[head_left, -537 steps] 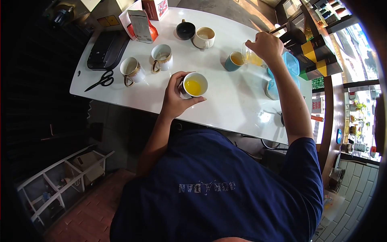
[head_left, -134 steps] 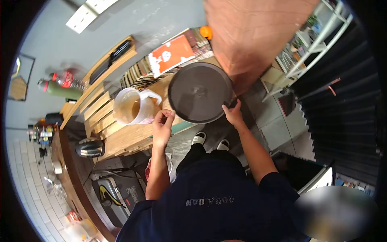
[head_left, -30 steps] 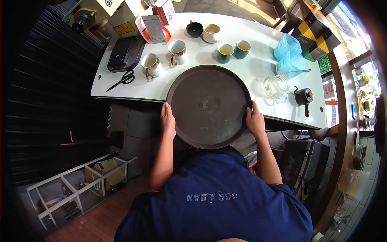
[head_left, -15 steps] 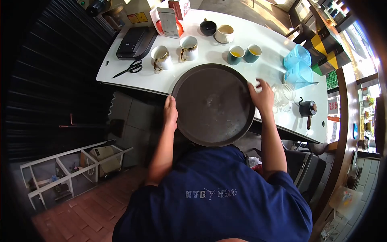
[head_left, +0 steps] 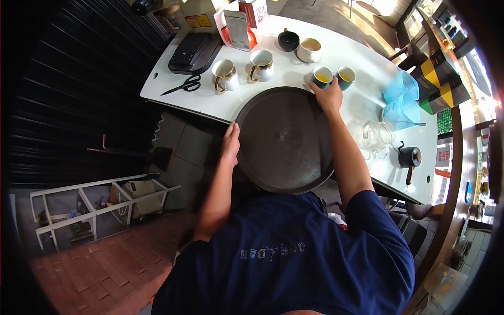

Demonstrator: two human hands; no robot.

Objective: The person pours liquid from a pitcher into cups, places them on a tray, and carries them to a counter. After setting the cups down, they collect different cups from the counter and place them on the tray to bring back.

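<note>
The tray point(head_left: 286, 139), round and dark, lies on the near edge of the white table point(head_left: 210, 102), and its near part hangs out over the floor. The left hand point(head_left: 230, 144) lies along the tray's left rim, fingers straight and together. Whether the thumb grips underneath cannot be told.

The right arm stretches across the tray, and the right hand point(head_left: 328, 97) sits at its far rim. The fingertips touch the left teal cup point(head_left: 321, 77), which holds yellow liquid. The hand is loosely curled, but it cannot be told whether it is closed on the cup. A 2nd teal cup point(head_left: 345, 77) stands just beside the 1st, on its right.

Beyond the tray's far left stand 2 white mugs point(head_left: 224, 75) with gold handles. Further back are a black cup point(head_left: 288, 40) and a cream cup point(head_left: 309, 50). Scissors point(head_left: 184, 85) lie near the table's left end, below a flat black device point(head_left: 195, 51). To the right of the tray are a glass jug point(head_left: 377, 137), 2 blue containers point(head_left: 401, 86) and a small black pot point(head_left: 409, 156).
</note>
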